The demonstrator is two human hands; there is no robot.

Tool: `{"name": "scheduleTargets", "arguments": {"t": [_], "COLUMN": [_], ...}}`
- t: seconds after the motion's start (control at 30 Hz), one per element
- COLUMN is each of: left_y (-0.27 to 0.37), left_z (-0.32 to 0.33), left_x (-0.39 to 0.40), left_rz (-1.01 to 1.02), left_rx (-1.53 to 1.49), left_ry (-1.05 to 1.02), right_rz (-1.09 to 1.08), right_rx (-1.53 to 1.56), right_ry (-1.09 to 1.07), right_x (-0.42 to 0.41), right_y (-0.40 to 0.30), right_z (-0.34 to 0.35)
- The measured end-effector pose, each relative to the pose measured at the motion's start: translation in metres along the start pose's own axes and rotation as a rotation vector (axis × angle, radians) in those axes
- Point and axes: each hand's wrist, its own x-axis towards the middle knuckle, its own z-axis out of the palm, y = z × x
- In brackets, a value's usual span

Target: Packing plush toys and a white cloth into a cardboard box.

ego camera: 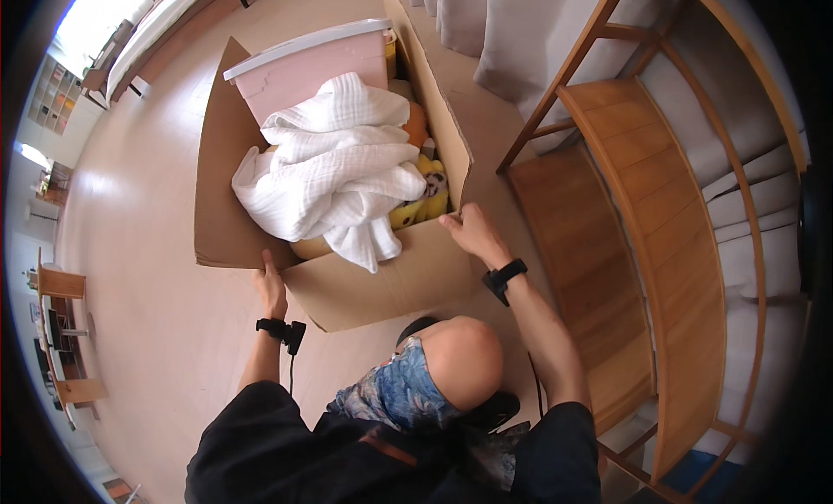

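Observation:
An open cardboard box point(384, 276) stands before me with its flaps raised. My left hand point(270, 289) is at its near left corner, thumb along the cardboard edge. At the near right corner, my right hand point(476, 234) grips the box's edge between thumb and fingers. A crumpled white gauze cloth point(338, 172) lies on top of the contents, one end draped towards the near flap. Behind it, a pink plastic bin point(312, 71) with a whitish lid sits tilted. Yellow patterned plush fabric point(433, 195) and an orange item point(415, 123) show at the right, partly covered.
A wooden shelf rack point(644, 178) stands close on my right, before grey curtains point(488, 22). My bent knee point(468, 354) is just below the box. A bed point(163, 22) is at the far upper left, and desks point(62, 335) stand at the far left.

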Motion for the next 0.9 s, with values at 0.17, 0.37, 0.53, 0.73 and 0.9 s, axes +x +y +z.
{"name": "scheduleTargets", "arguments": {"t": [0.17, 0.37, 0.53, 0.73, 0.9], "left_y": [0.063, 0.047, 0.056, 0.079, 0.072], "left_z": [-0.03, -0.045, -0.043, -0.036, -0.037], "left_x": [0.014, 0.03, 0.026, 0.03, 0.032], "left_rz": [0.073, 0.075, 0.158, -0.034, -0.098], "left_rx": [0.004, -0.332, -0.213, -0.346, -0.372], "left_ry": [-0.024, -0.001, 0.006, 0.101, 0.071], "right_rz": [0.015, -0.137, -0.206, -0.11, 0.023], "right_rx": [-0.058, 0.382, 0.414, 0.389, 0.681], "right_ry": [0.283, 0.647, 0.684, 0.747, 0.694], "right_x": [0.017, 0.021, 0.025, 0.034, 0.046], "right_y": [-0.043, -0.033, -0.047, -0.049, -0.027], "right_z": [-0.001, 0.007, 0.017, 0.012, 0.007]}}
